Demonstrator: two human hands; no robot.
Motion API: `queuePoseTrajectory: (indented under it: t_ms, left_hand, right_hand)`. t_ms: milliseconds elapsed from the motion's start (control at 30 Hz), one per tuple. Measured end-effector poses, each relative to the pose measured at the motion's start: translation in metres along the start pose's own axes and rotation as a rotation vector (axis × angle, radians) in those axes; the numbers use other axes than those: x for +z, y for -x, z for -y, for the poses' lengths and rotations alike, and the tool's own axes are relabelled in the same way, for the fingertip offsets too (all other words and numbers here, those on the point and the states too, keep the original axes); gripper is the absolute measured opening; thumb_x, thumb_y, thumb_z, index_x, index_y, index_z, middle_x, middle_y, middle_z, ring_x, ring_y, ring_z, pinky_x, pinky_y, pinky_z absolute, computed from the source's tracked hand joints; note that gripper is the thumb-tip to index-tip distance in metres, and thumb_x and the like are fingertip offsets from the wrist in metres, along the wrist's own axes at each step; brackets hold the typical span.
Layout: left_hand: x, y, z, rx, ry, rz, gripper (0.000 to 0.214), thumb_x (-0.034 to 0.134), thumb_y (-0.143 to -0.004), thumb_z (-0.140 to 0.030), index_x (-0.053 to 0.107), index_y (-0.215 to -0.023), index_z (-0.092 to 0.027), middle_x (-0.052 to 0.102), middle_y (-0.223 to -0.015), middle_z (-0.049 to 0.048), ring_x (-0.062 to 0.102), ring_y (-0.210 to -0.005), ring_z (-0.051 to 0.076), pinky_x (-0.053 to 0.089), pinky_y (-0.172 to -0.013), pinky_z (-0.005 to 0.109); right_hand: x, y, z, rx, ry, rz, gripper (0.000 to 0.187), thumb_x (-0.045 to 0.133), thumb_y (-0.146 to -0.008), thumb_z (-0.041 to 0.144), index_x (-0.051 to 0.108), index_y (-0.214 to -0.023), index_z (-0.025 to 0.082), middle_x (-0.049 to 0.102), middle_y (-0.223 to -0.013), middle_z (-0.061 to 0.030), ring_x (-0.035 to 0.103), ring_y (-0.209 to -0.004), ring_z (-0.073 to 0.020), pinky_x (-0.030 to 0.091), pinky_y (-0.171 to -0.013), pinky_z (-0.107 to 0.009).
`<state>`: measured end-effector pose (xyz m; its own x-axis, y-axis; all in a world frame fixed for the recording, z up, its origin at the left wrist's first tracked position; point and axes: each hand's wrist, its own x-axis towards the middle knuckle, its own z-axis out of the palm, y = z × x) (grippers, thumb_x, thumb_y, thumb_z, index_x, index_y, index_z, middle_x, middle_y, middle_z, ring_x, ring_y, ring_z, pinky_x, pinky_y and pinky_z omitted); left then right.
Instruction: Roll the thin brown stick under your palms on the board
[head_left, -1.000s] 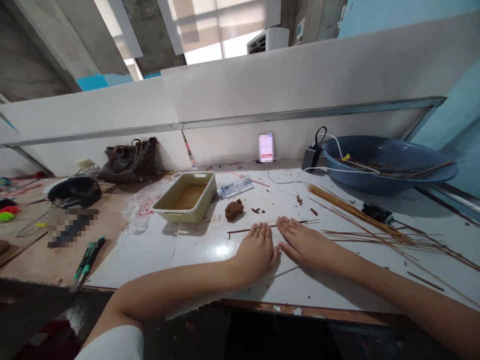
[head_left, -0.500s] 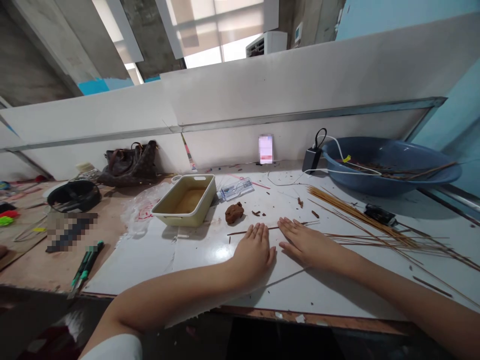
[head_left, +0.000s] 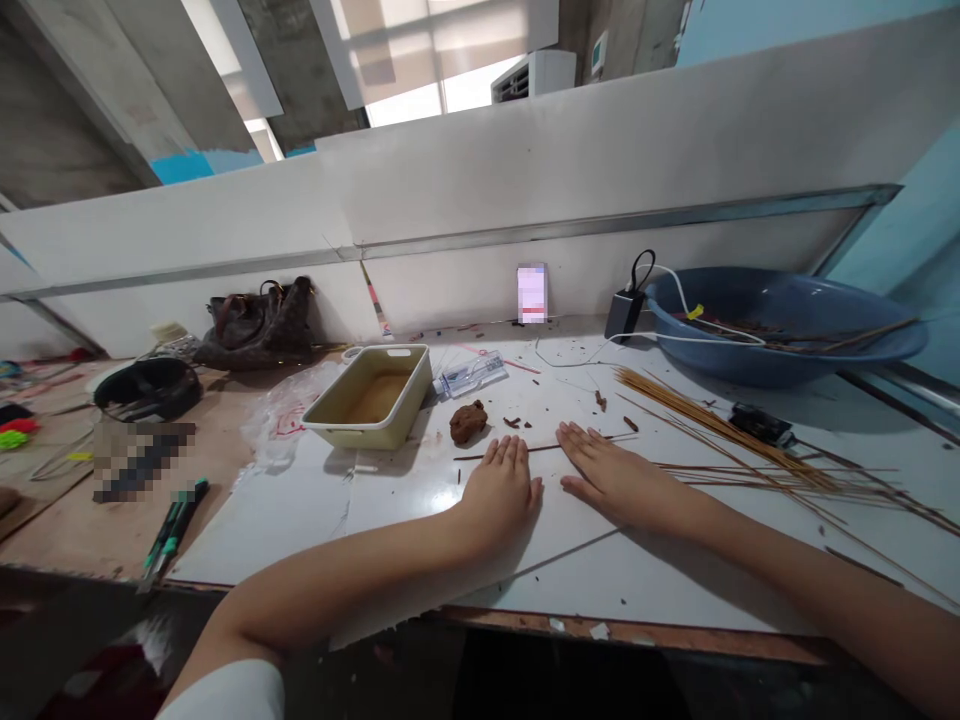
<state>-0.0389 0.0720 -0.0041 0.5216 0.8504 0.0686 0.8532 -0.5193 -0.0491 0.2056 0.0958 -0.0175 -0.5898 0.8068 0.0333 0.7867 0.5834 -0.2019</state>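
My left hand [head_left: 501,490] and my right hand [head_left: 616,475] lie flat and palm down on a white board [head_left: 397,530], fingers spread and holding nothing. Just past their fingertips runs a thin dark stick [head_left: 529,451], with the right fingers closest to it. A lump of brown clay [head_left: 468,422] sits beyond my left hand, among small brown bits. To the right of my right hand spreads a loose pile of long thin cane strips [head_left: 757,460].
A cream plastic tray [head_left: 322,420] and a plastic bottle [head_left: 471,374] stand at the back left. A blue basin [head_left: 780,360], a charger [head_left: 624,315] with white cable, and an upright phone [head_left: 532,293] line the back. Hand tools [head_left: 171,532] and a handbag [head_left: 259,330] lie left.
My left hand has slid slightly left and away from me, widening the gap between my hands. My right hand has moved slightly away from me. Both stay flat on the board.
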Motion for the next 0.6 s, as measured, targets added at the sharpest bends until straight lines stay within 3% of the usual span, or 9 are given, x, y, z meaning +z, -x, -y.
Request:
queuePoseTrajectory:
  t_ms: [167, 267, 367, 600]
  left_hand:
    - [-0.002, 0.011, -0.003, 0.086, -0.041, 0.032, 0.071, 0.027, -0.112, -0.043, 0.046, -0.156, 0.009, 0.05, -0.162, 0.0318, 0.048, -0.155, 0.036, 0.031, -0.131, 0.048]
    - [-0.005, 0.007, -0.003, 0.024, -0.027, 0.046, 0.069, 0.029, -0.112, -0.04, 0.045, -0.157, 0.009, 0.048, -0.163, 0.0314, 0.046, -0.156, 0.036, 0.032, -0.131, 0.048]
    - [-0.007, 0.002, -0.002, -0.046, -0.015, 0.034, 0.066, 0.031, -0.111, -0.037, 0.045, -0.158, 0.006, 0.048, -0.165, 0.0295, 0.046, -0.157, 0.034, 0.032, -0.131, 0.047]
    - [0.003, 0.012, -0.003, 0.025, -0.015, 0.006, 0.071, 0.031, -0.111, -0.043, 0.045, -0.158, 0.008, 0.048, -0.163, 0.0324, 0.046, -0.156, 0.037, 0.031, -0.131, 0.05]
  right_hand:
    - [0.008, 0.01, 0.003, -0.006, 0.02, 0.003, 0.086, 0.036, -0.109, 0.066, 0.042, -0.165, 0.001, 0.036, -0.171, -0.0254, 0.038, -0.159, -0.0371, 0.034, -0.131, -0.051]
    - [0.006, 0.004, 0.0, 0.014, 0.01, 0.007, 0.084, 0.035, -0.11, 0.064, 0.041, -0.166, 0.001, 0.036, -0.171, -0.0258, 0.036, -0.16, -0.0368, 0.032, -0.132, -0.052]
    - [0.001, -0.001, -0.004, 0.007, -0.018, -0.007, 0.081, 0.034, -0.111, 0.063, 0.036, -0.169, 0.007, 0.034, -0.174, -0.021, 0.034, -0.161, -0.0354, 0.032, -0.132, -0.053]
    - [0.003, 0.009, -0.006, -0.007, 0.014, 0.008, 0.084, 0.032, -0.11, 0.068, 0.038, -0.169, 0.008, 0.04, -0.17, -0.0222, 0.042, -0.157, -0.0386, 0.038, -0.129, -0.055]
